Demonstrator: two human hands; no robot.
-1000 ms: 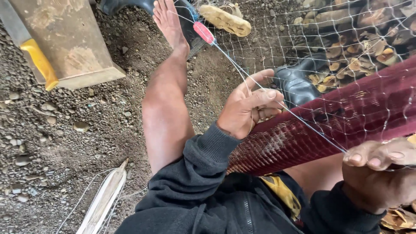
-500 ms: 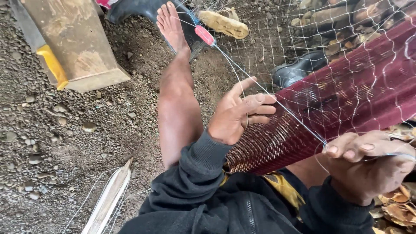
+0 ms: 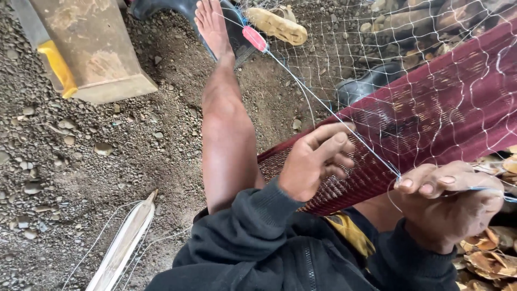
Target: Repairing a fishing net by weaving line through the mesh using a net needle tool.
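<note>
A: Logging the grip first. The right hand (image 3: pixel 449 207) is pinching the white fishing net (image 3: pixel 431 75) between thumb and forefinger; the other fingers are curling in behind the pinch, and a taut line (image 3: pixel 323 105) is running from that pinch up toward the foot (image 3: pixel 212 27).

B: And the left?

A: The left hand (image 3: pixel 315 161) is lying on the dark red mesh cloth (image 3: pixel 431 118), fingers half bent and spread, thumb up. It is touching the taut line, but I cannot tell whether it is actually gripping any strand or only resting there.

B: Where is the net sitting?

A: It is draping over the red cloth and across the lap, spreading to the upper right over the gravel ground (image 3: pixel 107 161). The line is passing a small pink float (image 3: pixel 254 37) just beside the foot. The bare leg (image 3: pixel 226 134) is stretching straight out, the foot resting on a black boot (image 3: pixel 177 8).

B: Anything hard to make out?

A: How the line is fastened at the foot is not readable. A 2nd black boot (image 3: pixel 366 83) is showing only through the mesh. A tan sandal (image 3: pixel 277 24), a wooden box (image 3: pixel 91 48) with a yellow strip, and a pale netting needle (image 3: pixel 124 245) are lying apart. Dry leaves (image 3: pixel 484 258) are cut off at the lower right.
</note>
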